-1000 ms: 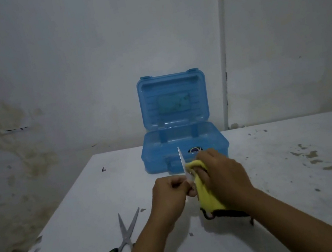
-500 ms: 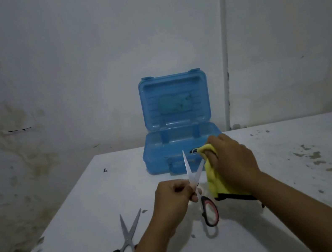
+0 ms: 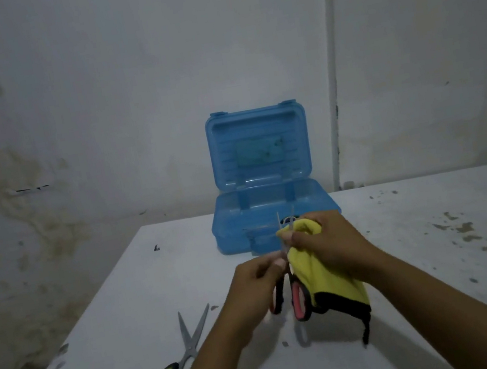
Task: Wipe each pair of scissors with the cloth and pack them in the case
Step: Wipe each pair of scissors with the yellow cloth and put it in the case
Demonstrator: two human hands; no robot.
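A bare, dim, rundown room, its use impossible to tell. Stained, damp-marked plaster wall [image 3: 26, 196] fills the left of the frame, a pale pipe [image 3: 333, 71] runs down upper right, and a scuffed white table [image 3: 442, 247] spans the lower half.

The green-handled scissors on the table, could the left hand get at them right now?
Probably not at once: the left hand holds the red-handled scissors. The green-handled scissors lie in the open just left of that forearm, nothing on or around them, so once freed it should reach them.
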